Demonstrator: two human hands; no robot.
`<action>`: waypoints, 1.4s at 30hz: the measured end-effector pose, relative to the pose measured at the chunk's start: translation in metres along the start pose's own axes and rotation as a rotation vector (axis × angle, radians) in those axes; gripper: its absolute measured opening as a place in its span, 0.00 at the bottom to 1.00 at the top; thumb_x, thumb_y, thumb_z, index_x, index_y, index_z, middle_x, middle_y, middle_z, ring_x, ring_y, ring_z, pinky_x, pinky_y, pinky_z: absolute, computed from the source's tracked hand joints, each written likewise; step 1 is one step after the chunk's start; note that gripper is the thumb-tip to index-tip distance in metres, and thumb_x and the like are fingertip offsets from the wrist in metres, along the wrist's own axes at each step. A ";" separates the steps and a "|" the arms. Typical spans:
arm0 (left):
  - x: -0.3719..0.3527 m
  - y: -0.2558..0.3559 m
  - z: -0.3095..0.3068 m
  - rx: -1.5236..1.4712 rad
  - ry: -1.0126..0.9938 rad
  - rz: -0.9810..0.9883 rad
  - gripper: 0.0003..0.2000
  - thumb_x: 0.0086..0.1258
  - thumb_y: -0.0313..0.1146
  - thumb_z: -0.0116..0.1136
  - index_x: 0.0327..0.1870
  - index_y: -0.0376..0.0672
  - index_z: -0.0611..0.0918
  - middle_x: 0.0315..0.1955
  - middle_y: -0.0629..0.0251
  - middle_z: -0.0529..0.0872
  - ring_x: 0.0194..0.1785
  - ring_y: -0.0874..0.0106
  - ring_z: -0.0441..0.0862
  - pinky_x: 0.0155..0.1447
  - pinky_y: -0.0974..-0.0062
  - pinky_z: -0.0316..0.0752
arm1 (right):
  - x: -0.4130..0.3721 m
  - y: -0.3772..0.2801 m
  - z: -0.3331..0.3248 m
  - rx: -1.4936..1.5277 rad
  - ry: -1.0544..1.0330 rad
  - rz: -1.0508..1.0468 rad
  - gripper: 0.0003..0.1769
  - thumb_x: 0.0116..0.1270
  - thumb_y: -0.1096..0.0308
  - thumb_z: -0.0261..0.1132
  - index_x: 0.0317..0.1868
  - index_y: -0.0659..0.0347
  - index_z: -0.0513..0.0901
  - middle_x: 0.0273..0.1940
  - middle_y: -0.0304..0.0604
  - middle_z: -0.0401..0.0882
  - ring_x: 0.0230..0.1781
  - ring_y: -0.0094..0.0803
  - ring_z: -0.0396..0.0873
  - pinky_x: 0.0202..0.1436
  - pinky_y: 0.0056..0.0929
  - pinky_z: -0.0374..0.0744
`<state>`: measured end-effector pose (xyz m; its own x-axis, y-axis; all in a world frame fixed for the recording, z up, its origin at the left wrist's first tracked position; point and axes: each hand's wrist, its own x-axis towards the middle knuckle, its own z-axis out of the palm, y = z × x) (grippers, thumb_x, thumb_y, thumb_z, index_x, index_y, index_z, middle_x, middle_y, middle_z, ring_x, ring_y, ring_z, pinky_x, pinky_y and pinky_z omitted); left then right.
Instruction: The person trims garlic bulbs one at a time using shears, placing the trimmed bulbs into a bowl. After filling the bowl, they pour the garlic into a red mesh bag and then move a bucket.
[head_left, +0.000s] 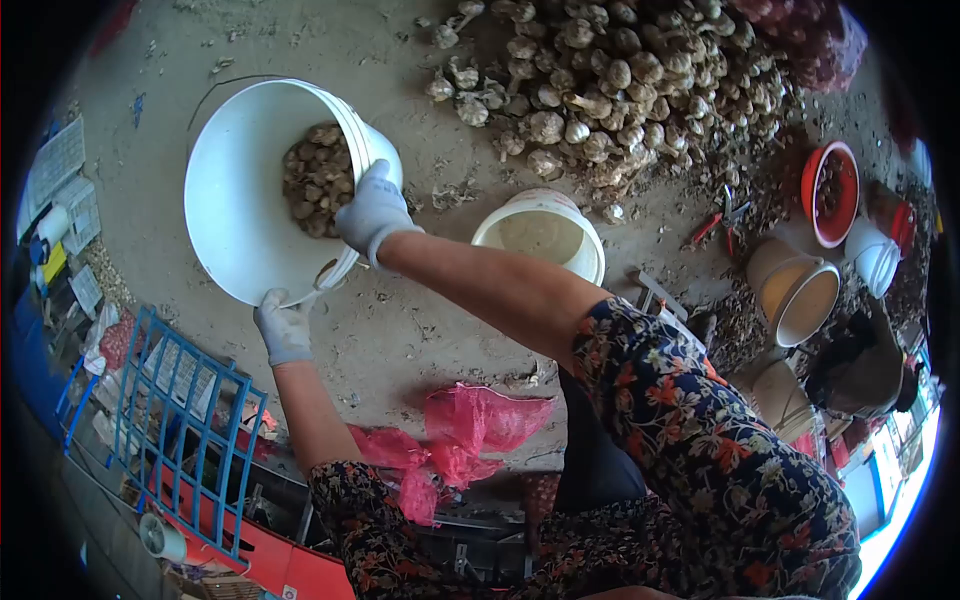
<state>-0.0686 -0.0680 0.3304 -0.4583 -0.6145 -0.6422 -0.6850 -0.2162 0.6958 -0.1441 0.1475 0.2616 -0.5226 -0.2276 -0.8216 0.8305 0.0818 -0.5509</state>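
A large white bucket (235, 190) lies tipped, its mouth turned to the left, with several garlic bulbs (318, 182) gathered inside against its wall. My right hand (376, 212), in a pale work glove, grips the bucket's upper right side near the rim. Below it, my left hand (284, 328), gloved too, has its fingers closed on the lower rim by the handle. Just right of my right wrist stands a second white bucket (540, 240).
A big heap of garlic (620, 90) spreads over the floor at top. Red-handled pruning shears (708, 228), a red basin (848, 190) and a cream bucket (795, 290) are at right. Pink mesh bags (470, 430) lie near me. A blue metal rack (185, 420) stands lower left.
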 end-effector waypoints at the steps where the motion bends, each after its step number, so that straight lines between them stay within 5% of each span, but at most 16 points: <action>1: 0.001 0.006 0.001 0.012 0.058 0.058 0.15 0.57 0.25 0.49 0.47 0.33 0.76 0.48 0.54 0.79 0.55 0.57 0.77 0.55 0.48 0.77 | 0.006 -0.012 0.000 -0.008 -0.008 -0.010 0.37 0.56 0.65 0.64 0.61 0.74 0.58 0.53 0.70 0.73 0.56 0.58 0.75 0.58 0.44 0.75; 9: 0.074 -0.032 0.149 -0.245 -0.126 0.001 0.20 0.73 0.38 0.42 0.59 0.36 0.69 0.58 0.52 0.72 0.63 0.52 0.70 0.66 0.41 0.66 | 0.112 -0.059 -0.112 -0.493 -0.025 -0.389 0.29 0.57 0.54 0.68 0.52 0.69 0.78 0.48 0.55 0.81 0.48 0.41 0.82 0.55 0.31 0.79; 10: 0.057 -0.032 0.185 -0.215 -0.099 0.016 0.18 0.72 0.35 0.39 0.57 0.34 0.68 0.56 0.48 0.71 0.61 0.49 0.70 0.63 0.40 0.70 | 0.133 -0.042 -0.134 -0.277 -0.050 -0.471 0.24 0.59 0.53 0.64 0.47 0.64 0.83 0.31 0.47 0.85 0.31 0.36 0.85 0.38 0.30 0.82; 11: 0.065 -0.037 0.198 -0.204 -0.100 0.007 0.18 0.72 0.35 0.39 0.57 0.34 0.68 0.56 0.48 0.71 0.61 0.49 0.70 0.63 0.40 0.70 | 0.094 -0.028 -0.174 0.236 -0.014 -0.434 0.21 0.73 0.54 0.54 0.55 0.62 0.77 0.40 0.41 0.82 0.29 0.29 0.78 0.38 0.32 0.80; 14: 0.079 -0.041 0.225 -0.221 -0.238 0.047 0.21 0.68 0.35 0.42 0.59 0.31 0.65 0.57 0.45 0.70 0.61 0.45 0.69 0.62 0.37 0.69 | 0.056 0.062 -0.296 0.277 0.146 -0.374 0.21 0.66 0.55 0.63 0.49 0.65 0.82 0.42 0.45 0.83 0.42 0.32 0.83 0.49 0.28 0.80; 15: 0.078 -0.038 0.229 -0.234 -0.313 0.065 0.23 0.66 0.34 0.43 0.60 0.30 0.64 0.59 0.44 0.68 0.62 0.44 0.68 0.62 0.36 0.69 | 0.031 0.111 -0.330 0.209 0.312 -0.478 0.17 0.72 0.58 0.56 0.43 0.64 0.82 0.32 0.37 0.81 0.31 0.19 0.79 0.32 0.21 0.77; 19: 0.013 -0.048 0.238 -0.238 -0.235 0.012 0.37 0.70 0.49 0.49 0.72 0.37 0.51 0.73 0.49 0.48 0.74 0.49 0.52 0.69 0.37 0.58 | -0.076 0.357 -0.400 -0.183 0.193 0.012 0.15 0.66 0.59 0.62 0.42 0.64 0.81 0.29 0.39 0.79 0.27 0.26 0.79 0.31 0.27 0.77; 21: -0.028 -0.100 0.212 0.226 -0.246 0.136 0.43 0.69 0.56 0.51 0.73 0.38 0.47 0.75 0.50 0.43 0.76 0.52 0.48 0.72 0.41 0.53 | -0.124 0.461 -0.394 -1.097 -0.133 0.181 0.28 0.55 0.52 0.69 0.50 0.62 0.77 0.32 0.50 0.81 0.31 0.51 0.82 0.38 0.40 0.80; 24: -0.062 -0.212 0.134 0.788 0.173 0.299 0.45 0.66 0.46 0.61 0.74 0.36 0.46 0.72 0.48 0.55 0.70 0.56 0.63 0.73 0.63 0.58 | -0.175 0.545 -0.378 -1.126 -0.003 -0.247 0.34 0.49 0.50 0.73 0.52 0.62 0.74 0.33 0.53 0.81 0.33 0.54 0.81 0.43 0.43 0.80; 25: -0.087 -0.242 0.127 0.770 0.489 0.010 0.42 0.65 0.44 0.62 0.73 0.35 0.51 0.69 0.48 0.60 0.68 0.59 0.66 0.70 0.60 0.63 | -0.173 0.565 -0.373 -1.067 -0.014 -0.207 0.34 0.47 0.49 0.74 0.51 0.61 0.76 0.34 0.54 0.81 0.35 0.54 0.82 0.45 0.44 0.79; 28: -0.086 -0.320 0.069 0.360 0.019 -0.312 0.29 0.67 0.45 0.59 0.64 0.36 0.69 0.60 0.53 0.73 0.61 0.63 0.73 0.57 0.58 0.74 | -0.150 0.618 -0.357 -0.783 -0.180 -0.025 0.32 0.45 0.48 0.75 0.48 0.56 0.79 0.35 0.53 0.83 0.39 0.52 0.82 0.46 0.45 0.79; 31: -0.079 -0.343 0.079 0.578 0.290 -0.068 0.26 0.68 0.46 0.57 0.61 0.37 0.71 0.59 0.55 0.75 0.59 0.63 0.75 0.55 0.60 0.75 | -0.156 0.621 -0.322 -0.626 -0.437 0.130 0.27 0.49 0.44 0.69 0.45 0.51 0.82 0.33 0.52 0.83 0.36 0.50 0.82 0.41 0.45 0.79; 38: -0.068 -0.249 0.046 0.347 0.259 0.016 0.25 0.75 0.43 0.36 0.66 0.36 0.67 0.63 0.53 0.70 0.66 0.58 0.66 0.71 0.62 0.58 | -0.153 0.624 -0.226 -0.603 -0.655 0.025 0.22 0.53 0.46 0.63 0.37 0.55 0.83 0.33 0.50 0.84 0.36 0.47 0.83 0.39 0.44 0.80; 39: -0.031 -0.232 -0.015 1.041 0.106 0.194 0.26 0.75 0.45 0.39 0.64 0.31 0.68 0.62 0.52 0.71 0.66 0.60 0.66 0.70 0.61 0.58 | -0.155 0.626 -0.228 -0.584 -0.668 0.058 0.22 0.53 0.46 0.63 0.37 0.56 0.83 0.33 0.50 0.84 0.37 0.47 0.83 0.38 0.44 0.80; 41: -0.002 -0.218 0.025 0.562 0.142 -0.018 0.27 0.75 0.46 0.42 0.62 0.28 0.68 0.62 0.50 0.72 0.65 0.62 0.67 0.66 0.62 0.65 | -0.155 0.641 -0.225 -0.592 -0.657 0.043 0.23 0.54 0.45 0.63 0.38 0.57 0.83 0.34 0.50 0.84 0.37 0.48 0.83 0.40 0.45 0.80; 42: 0.016 -0.215 0.031 1.225 -0.035 0.106 0.26 0.74 0.44 0.43 0.62 0.28 0.68 0.61 0.51 0.73 0.64 0.62 0.68 0.64 0.64 0.69 | -0.149 0.642 -0.233 -0.543 -0.761 -0.103 0.24 0.55 0.44 0.63 0.38 0.57 0.83 0.35 0.50 0.84 0.37 0.49 0.83 0.40 0.46 0.80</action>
<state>0.0544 -0.0077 0.1606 -0.5464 -0.5609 -0.6220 -0.7137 0.7004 -0.0046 0.4222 0.4600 -0.0042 -0.1629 -0.8162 -0.5543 0.4839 0.4235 -0.7658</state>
